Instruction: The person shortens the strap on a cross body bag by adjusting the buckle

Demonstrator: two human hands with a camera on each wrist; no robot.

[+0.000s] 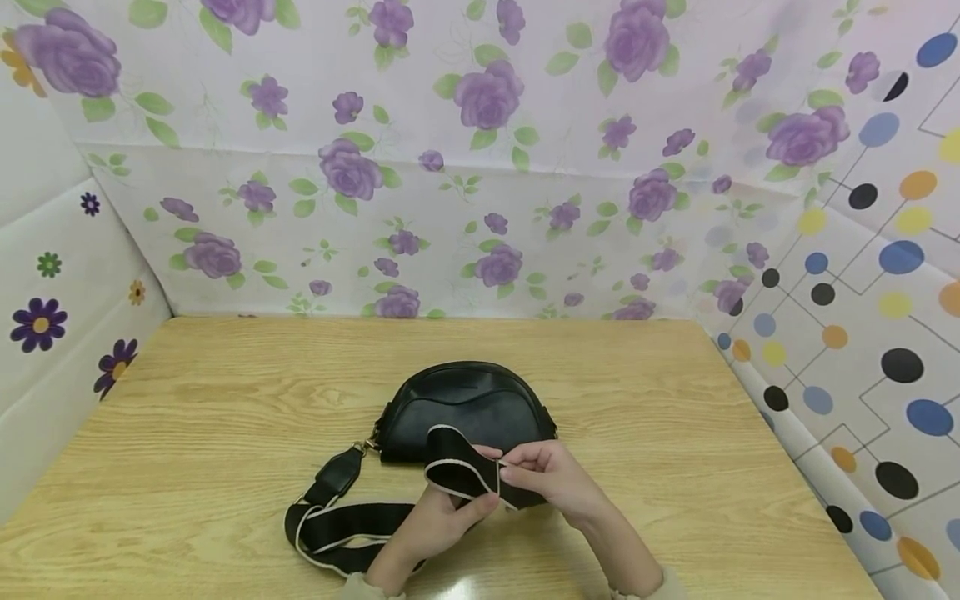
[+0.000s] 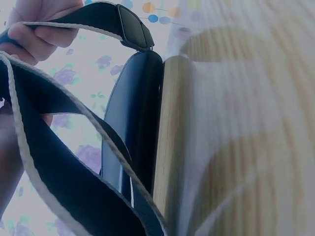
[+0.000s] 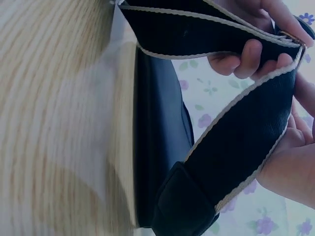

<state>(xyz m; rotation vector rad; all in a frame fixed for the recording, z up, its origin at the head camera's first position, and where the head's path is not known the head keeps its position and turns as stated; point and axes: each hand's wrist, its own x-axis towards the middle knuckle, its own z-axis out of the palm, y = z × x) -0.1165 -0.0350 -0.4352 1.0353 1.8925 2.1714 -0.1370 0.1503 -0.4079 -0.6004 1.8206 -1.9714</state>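
A black half-moon handbag (image 1: 457, 421) stands on the table in the head view. In front of it, both hands hold up its black shoulder strap (image 1: 453, 477) with pale edging. My left hand (image 1: 442, 521) grips the strap from below, fingers behind it and thumb in front. My right hand (image 1: 551, 479) pinches the webbing beside a thin metal slider (image 3: 295, 40), where the strap doubles into a loop. In the right wrist view, the strap runs from the slider down to a black leather end tab (image 3: 182, 204).
More of the strap lies in loose coils on the wooden table (image 1: 225, 433) at the left, joined to the bag through a leather tab (image 1: 339, 472) and a metal clasp (image 1: 366, 445). A flowered sheet (image 1: 420, 233) hangs behind the table, and a dotted one (image 1: 862, 333) at the right.
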